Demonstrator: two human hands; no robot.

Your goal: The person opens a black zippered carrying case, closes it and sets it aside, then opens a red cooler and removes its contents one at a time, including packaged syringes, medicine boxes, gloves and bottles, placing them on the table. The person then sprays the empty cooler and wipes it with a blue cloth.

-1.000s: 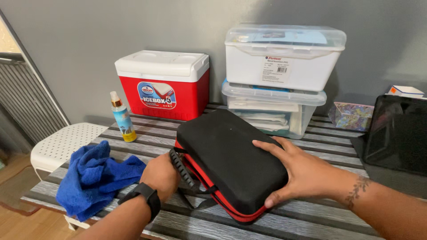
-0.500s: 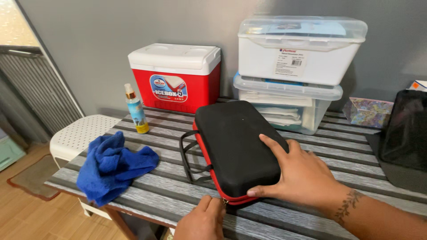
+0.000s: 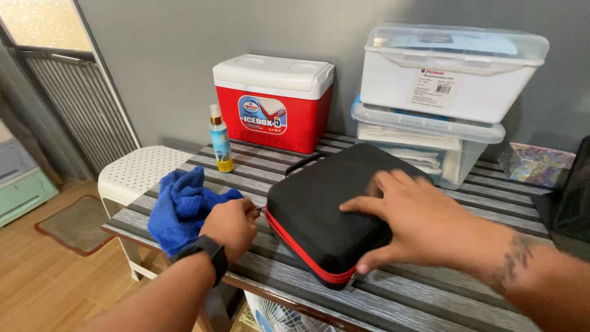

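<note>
Both my forearms are bare, no sleeves reaching into view. On my left hand (image 3: 232, 226) side I wear a black smartwatch with a dark rubbery strap (image 3: 206, 252) wrapped snugly round the wrist, sitting toward seven o'clock from the knuckles. My right hand (image 3: 424, 224) has no rings or glove; at about four o'clock from it, a dark, leafy vine-like tattoo (image 3: 513, 264) runs along the wrist, somewhat blurred.

A black case (image 3: 326, 206) with red zip band lies on the grey-and-black striped table (image 3: 430, 295) beside a blue cloth (image 3: 178, 206).
</note>
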